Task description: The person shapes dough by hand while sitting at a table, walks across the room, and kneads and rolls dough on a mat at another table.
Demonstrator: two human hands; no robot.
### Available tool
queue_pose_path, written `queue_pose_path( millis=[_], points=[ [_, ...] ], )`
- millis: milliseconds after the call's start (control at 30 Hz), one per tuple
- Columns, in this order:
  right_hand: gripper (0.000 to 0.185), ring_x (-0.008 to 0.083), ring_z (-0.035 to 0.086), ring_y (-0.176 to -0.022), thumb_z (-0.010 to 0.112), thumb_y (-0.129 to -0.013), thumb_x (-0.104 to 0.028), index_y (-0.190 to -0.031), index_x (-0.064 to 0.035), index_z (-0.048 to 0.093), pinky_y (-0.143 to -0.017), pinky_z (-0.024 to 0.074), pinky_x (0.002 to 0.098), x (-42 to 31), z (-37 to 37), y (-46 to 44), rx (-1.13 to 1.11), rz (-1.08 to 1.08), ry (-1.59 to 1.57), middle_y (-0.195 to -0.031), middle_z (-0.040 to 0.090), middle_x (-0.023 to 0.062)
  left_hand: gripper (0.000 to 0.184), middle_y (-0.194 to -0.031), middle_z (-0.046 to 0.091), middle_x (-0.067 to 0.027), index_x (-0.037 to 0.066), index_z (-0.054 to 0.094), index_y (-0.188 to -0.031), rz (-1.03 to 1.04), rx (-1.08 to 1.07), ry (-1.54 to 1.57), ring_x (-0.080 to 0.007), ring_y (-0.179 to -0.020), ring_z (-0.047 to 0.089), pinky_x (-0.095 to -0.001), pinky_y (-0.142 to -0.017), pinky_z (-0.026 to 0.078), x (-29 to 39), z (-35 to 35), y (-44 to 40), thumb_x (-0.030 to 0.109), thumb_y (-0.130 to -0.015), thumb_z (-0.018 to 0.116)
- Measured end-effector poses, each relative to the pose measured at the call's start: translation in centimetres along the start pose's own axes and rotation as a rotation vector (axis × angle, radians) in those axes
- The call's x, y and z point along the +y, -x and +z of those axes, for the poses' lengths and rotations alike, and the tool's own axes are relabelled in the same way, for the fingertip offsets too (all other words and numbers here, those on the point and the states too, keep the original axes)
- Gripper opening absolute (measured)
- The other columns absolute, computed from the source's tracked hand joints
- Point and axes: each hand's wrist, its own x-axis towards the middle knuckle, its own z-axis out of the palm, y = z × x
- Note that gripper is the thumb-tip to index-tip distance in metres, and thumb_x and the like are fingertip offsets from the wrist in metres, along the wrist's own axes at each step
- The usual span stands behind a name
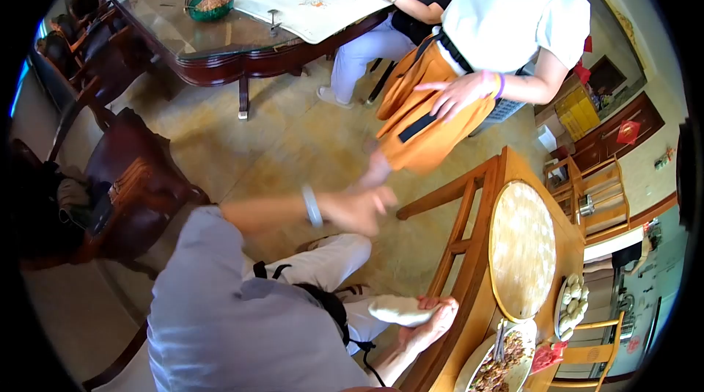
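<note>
Nearest, at the seated wearer's lap, the right hand [433, 321] has its fingers closed around the right end of a long, pale piece of dough [398, 310], whose left part sticks out unsupported. It looks light, soft and limp, likely to stretch or dent under a hard pinch, so the better hold would be along its middle, cradled from below with flat fingers. The left hand [359, 210], farther off, is blurred; nothing shows in it, but I cannot tell whether its fingers are apart or together. To the right, the table [566, 245] carries a bowl of filling [529, 333] with chopsticks [500, 339], a floured round board [522, 245] and dumplings [574, 297]. Farther off stands a person in white [513, 18].
</note>
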Motion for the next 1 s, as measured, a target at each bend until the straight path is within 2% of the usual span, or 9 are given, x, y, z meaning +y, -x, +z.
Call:
queue_pose_path(
  millis=[100,133,167,400,600,700,767,800,1000],
  points=[
    [0.03,0.0121,0.048,-0.062,0.064,-0.089,-0.036,-0.097,-0.0091,0.051,-0.074,0.0491,0.0342,0.0,-0.5,0.1,-0.022,0.013,0.026,-0.067,0.048,0.0011,0.02,-0.088,0.066,-0.0199,0.005,0.066,-0.091,-0.292,0.799,-0.863,-0.0403,-0.078,0.063,-0.0479,-0.073,0.051,-4.6,-19.1,0.4,0.016,-0.083,0.051],
    [0.032,0.0119,0.048,-0.062,0.065,-0.089,-0.037,-0.098,-0.0091,0.05,-0.073,0.0484,0.0338,-0.1,-0.2,0.1,-0.038,0.026,0.016,-0.067,0.047,0.001,0.035,-0.101,0.066,-0.0223,0.009,0.061,-0.115,-0.666,0.993,-0.834,-0.0385,-0.095,0.063,-0.0468,-0.081,0.05,-5.3,-24.8,0.1,0.017,-0.083,0.049],
    [0.033,0.012,0.047,-0.061,0.064,-0.089,-0.038,-0.098,-0.009,0.05,-0.072,0.0476,0.0341,0.4,-0.2,0.1,-0.032,0.035,0.023,-0.067,0.046,0.0009,0.053,-0.109,0.063,-0.0232,0.016,0.045,-0.137,-0.765,0.978,-0.88,-0.0379,-0.104,0.06,-0.0468,-0.087,0.049,-5.7,-29.4,0.8,0.016,-0.084,0.047],
    [0.035,0.0123,0.046,-0.062,0.062,-0.09,-0.04,-0.098,-0.0087,0.049,-0.07,0.0467,0.0348,1.6,2.9,-1.4,-0.037,0.072,0.046,-0.067,0.045,0.0011,0.054,-0.122,0.058,-0.0212,0.016,0.031,-0.145,-1.009,0.901,-0.933,-0.0342,-0.11,0.06,-0.0458,-0.089,0.049,-8.3,-40.9,-0.2,0.017,-0.092,0.038],
    [0.038,0.0138,0.047,-0.064,0.065,-0.087,-0.039,-0.102,-0.0085,0.048,-0.07,0.0471,0.0349,1.9,3.3,-2.1,-0.101,0.11,-0.02,-0.068,0.046,0.0017,0.026,-0.088,0.066,-0.022,0.004,0.06,-0.089,-0.54,0.977,-1.095,-0.0387,-0.083,0.064,-0.0486,-0.076,0.05,-5.9,-29.9,8.0,0.026,-0.089,0.047],
    [0.05,0.0162,0.053,-0.061,0.075,-0.078,-0.041,-0.099,-0.0054,0.048,-0.068,0.0519,0.0396,2.5,3.5,-2.0,-0.067,0.185,-0.051,-0.067,0.052,0.0051,0.029,-0.083,0.065,-0.0216,0.003,0.065,-0.093,-0.901,0.395,-0.972,-0.039,-0.078,0.063,-0.0493,-0.071,0.051,-7.1,-19.9,17.3,0.028,-0.087,0.051],
    [0.049,0.0167,0.054,-0.062,0.076,-0.078,-0.04,-0.099,-0.0049,0.048,-0.071,0.0516,0.041,2.9,3.3,-2.0,-0.119,0.238,-0.046,-0.067,0.053,0.0058,0.021,-0.079,0.067,-0.0109,0.006,0.066,-0.093,-0.907,-0.005,-0.532,-0.0216,-0.072,0.064,-0.0353,-0.061,0.051,-13.9,-13.6,23.4,0.023,-0.088,0.056],
    [0.048,0.017,0.054,-0.062,0.076,-0.078,-0.039,-0.098,-0.0047,0.049,-0.072,0.0514,0.0412,2.9,3.2,-1.9,-0.156,0.266,-0.058,-0.067,0.053,0.0062,0.023,-0.088,0.068,-0.0093,0.006,0.065,-0.101,-1.173,-0.321,0.133,-0.016,-0.076,0.065,-0.0289,-0.06,0.052,-11.8,-10.6,22.7,0.024,-0.089,0.058],
    [0.045,0.0184,0.056,-0.068,0.074,-0.081,-0.036,-0.098,-0.002,0.049,-0.077,0.0508,0.0414,1.9,4.4,-1.0,-0.346,0.351,-0.149,-0.072,0.057,0.0094,0.079,-0.133,0.048,-0.0136,0.002,0.025,-0.145,-0.397,-0.302,0.498,-0.0217,-0.123,0.045,-0.0338,-0.104,0.036,-0.8,4.0,10.3,0.033,-0.086,0.067]
  ],
)
